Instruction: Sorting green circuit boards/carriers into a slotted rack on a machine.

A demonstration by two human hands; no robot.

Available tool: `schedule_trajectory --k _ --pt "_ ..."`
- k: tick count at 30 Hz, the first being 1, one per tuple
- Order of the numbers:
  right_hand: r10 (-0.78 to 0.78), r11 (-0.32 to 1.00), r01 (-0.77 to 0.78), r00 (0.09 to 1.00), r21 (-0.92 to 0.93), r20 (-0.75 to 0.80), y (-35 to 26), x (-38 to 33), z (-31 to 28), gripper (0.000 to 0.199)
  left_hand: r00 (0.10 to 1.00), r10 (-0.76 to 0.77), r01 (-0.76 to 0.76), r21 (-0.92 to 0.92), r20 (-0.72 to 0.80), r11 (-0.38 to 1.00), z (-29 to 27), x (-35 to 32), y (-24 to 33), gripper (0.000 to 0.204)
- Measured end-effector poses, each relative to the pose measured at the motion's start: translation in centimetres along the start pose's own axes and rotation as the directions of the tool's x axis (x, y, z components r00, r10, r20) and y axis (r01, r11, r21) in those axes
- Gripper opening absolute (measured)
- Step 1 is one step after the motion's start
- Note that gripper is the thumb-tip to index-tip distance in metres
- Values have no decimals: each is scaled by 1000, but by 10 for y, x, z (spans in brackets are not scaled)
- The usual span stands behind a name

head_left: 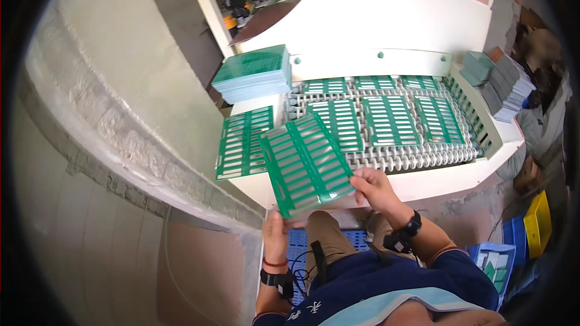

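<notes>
White roller conveyor (423, 160) carries green slotted circuit panels (386, 119) out of a machine. Just in front of it, the left hand (276, 235) pinches the near corner of a tilted green panel (305, 163) while the right hand (373, 186) grips its right edge. Left of the conveyor lies another panel (243, 142), with a panel stack (252, 73) beyond.

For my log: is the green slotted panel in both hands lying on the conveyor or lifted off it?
Lifted: green slotted panel tilts between left hand and right hand.

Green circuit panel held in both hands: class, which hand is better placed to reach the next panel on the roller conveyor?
Probably the right hand: it holds the held panel at the edge nearest the roller conveyor; the left hand is lower.
</notes>
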State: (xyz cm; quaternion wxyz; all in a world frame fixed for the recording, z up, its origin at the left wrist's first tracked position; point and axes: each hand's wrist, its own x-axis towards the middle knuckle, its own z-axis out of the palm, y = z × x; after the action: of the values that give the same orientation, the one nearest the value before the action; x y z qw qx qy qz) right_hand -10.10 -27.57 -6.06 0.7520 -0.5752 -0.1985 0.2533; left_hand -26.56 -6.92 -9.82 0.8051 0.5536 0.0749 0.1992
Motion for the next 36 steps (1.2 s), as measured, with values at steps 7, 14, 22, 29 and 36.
schedule_trajectory --k 7,14,22,29,36 --pt "-7 999 14 982 37 -189 29 -86 -54 15 886 -179 357 -382 428 852 63 1 -25 40" --pt "9 1000 -10 968 -4 -250 45 -113 -83 15 859 -323 440 -250 397 863 79 -2 -55 34" --pt "52 986 -82 978 -144 -200 51 -104 -87 18 910 -334 383 -188 247 904 69 -1 -59 30" --pt "180 977 -203 952 -68 -249 63 -98 -94 18 900 -354 405 -187 254 895 64 -1 -68 28" --pt "115 993 -95 877 65 -467 58 -117 -133 24 915 -366 397 -206 172 894 40 14 -54 27"
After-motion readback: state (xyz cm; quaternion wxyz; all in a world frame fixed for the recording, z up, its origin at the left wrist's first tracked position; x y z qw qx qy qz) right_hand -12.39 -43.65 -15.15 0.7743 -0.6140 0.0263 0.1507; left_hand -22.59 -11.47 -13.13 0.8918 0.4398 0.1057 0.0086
